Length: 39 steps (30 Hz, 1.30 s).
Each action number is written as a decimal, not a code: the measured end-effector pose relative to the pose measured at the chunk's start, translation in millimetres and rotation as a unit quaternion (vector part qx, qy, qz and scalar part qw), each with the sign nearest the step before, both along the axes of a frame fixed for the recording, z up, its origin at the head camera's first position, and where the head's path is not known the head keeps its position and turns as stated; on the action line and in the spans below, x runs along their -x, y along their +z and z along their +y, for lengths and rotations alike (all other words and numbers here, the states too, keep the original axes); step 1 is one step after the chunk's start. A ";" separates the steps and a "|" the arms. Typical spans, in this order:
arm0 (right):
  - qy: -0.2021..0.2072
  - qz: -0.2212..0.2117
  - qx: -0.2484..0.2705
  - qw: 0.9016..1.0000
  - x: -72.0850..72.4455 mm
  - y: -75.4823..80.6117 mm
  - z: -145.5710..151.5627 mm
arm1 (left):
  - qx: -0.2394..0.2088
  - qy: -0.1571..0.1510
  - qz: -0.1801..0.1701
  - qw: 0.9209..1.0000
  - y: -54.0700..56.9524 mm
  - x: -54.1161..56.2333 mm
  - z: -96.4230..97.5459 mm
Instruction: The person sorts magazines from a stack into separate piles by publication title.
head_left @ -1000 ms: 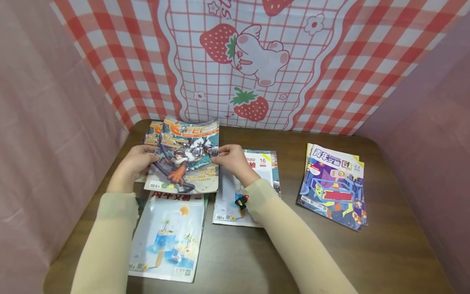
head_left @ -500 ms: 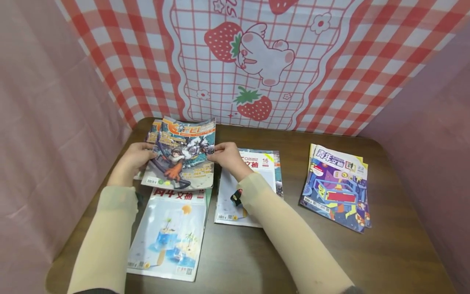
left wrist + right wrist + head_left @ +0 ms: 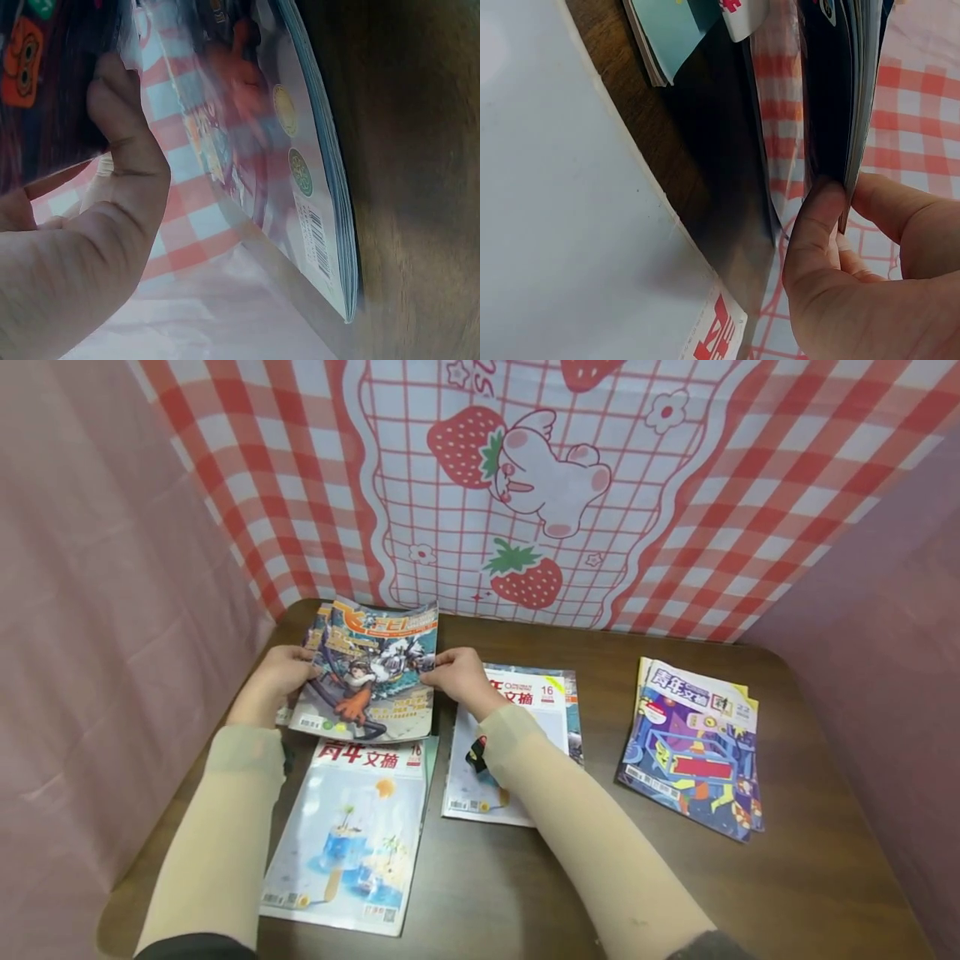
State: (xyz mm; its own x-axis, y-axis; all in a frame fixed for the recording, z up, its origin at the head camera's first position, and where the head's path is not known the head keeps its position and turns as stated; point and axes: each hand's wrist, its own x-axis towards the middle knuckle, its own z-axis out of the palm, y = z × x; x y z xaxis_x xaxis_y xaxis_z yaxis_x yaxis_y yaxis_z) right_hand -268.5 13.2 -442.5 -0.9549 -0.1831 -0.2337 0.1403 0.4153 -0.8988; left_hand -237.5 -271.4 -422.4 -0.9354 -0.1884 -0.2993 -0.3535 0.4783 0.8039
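Shifted leftward, the upper orange-titled magazine (image 3: 372, 672) is between left hand (image 3: 274, 681) and right hand (image 3: 463, 680), each grip pinching its edge

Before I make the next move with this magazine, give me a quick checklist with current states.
1. Left hand gripping the held magazine at its left edge: ok.
2. Right hand gripping its right edge: ok.
3. Gap above the magazine below: ok, left wrist view shows one.
4. Alignment over it: not ok, its left side peeks out.
5. Purple-covered pile squared: not ok, edges fan out.
6. Pile's exact count: cannot tell.
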 end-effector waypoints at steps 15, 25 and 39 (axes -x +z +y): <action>0.001 -0.008 0.011 1.000 10.8 -10.2 -10.7 | 0.003 0.024 0.002 1.000 -6.4 14.7 -4.9; -0.009 -0.014 0.002 1.000 15.0 -18.8 -18.7 | 0.042 0.031 -0.016 0.998 -13.5 21.1 -9.1; -0.031 -0.008 -0.015 0.999 14.5 -25.1 -28.6 | 0.070 0.021 -0.017 0.997 -15.4 25.4 -17.3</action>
